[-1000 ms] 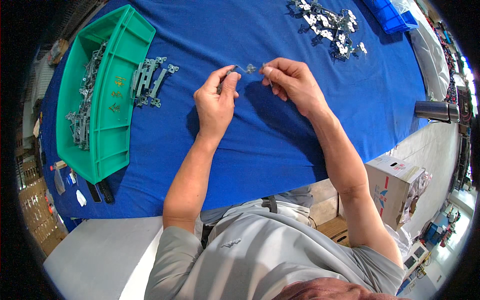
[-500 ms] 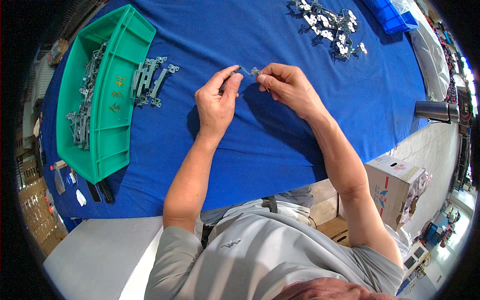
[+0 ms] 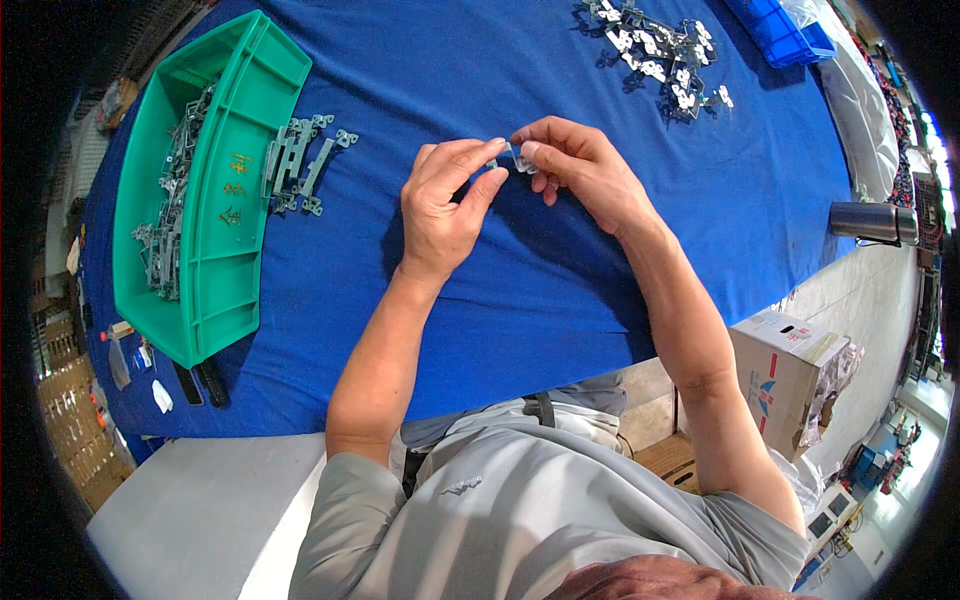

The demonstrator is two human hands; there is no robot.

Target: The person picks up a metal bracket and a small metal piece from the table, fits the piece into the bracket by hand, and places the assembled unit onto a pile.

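A small silvery metal bracket (image 3: 517, 158) is held up between my two hands over the blue cloth. My right hand (image 3: 590, 178) pinches its right end between thumb and forefinger, the other fingers curled beneath. At the other end, the curved fingers and thumb of my left hand (image 3: 440, 210) close around the piece, partly hiding it. Left of my hands, several similar metal brackets (image 3: 290, 160) lie in a row against a green bin (image 3: 225, 250), which holds a heap of more such parts (image 3: 170, 220).
A loose pile of metal brackets (image 3: 665, 55) lies at the far right, near a blue plastic bin (image 3: 785, 40). A steel flask (image 3: 875, 223) is at the table's right edge. Below it stands a cardboard box (image 3: 780, 360). Blue cloth (image 3: 540, 330) covers the table.
The bracket has been turned between my fingers. My left hand has shifted slightly right and its fingers have spread a little; the right fingers have changed their grip.
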